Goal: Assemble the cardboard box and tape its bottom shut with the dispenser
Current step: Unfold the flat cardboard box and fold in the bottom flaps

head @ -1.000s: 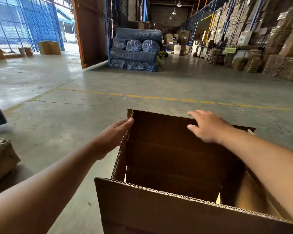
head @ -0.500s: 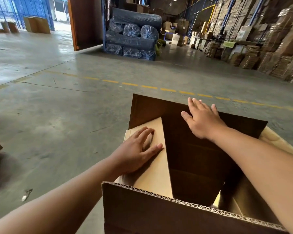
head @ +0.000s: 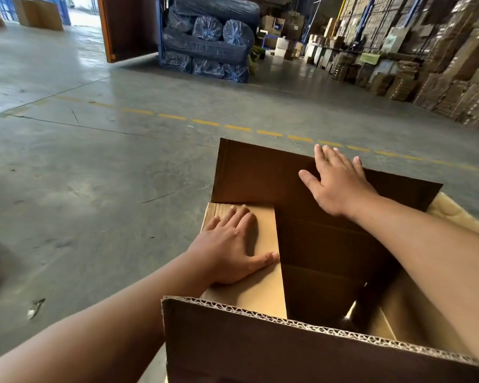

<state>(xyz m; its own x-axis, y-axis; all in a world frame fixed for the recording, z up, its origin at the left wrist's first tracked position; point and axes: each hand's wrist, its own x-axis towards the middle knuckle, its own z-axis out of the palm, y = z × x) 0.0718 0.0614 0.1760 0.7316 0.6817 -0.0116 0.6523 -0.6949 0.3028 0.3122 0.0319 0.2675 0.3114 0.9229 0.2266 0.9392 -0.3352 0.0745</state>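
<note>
Right now the cardboard box (head: pixel 302 341) stands open on the concrete floor (head: pixel 94 189), nearest the camera, flaps not closed. Left hand (head: pixel 233 250) lies flat, palm down, fingers spread, pressing the box's left flap (head: pixel 263 294), which is folded inward; it grips nothing. Right hand (head: pixel 338 183) is also flat and open, fingers together and extended, palm against the inner face of the box's far flap (head: pixel 260 172), which stands upright; nothing held. Both forearms reach over the box's near wall. Beyond the box: a dashed yellow line (head: pixel 238 128), then blue-wrapped bundles (head: pixel 210 42). Right of the box, far off, stacked cartons (head: pixel 454 64). Tape dispenser not seen.
</note>
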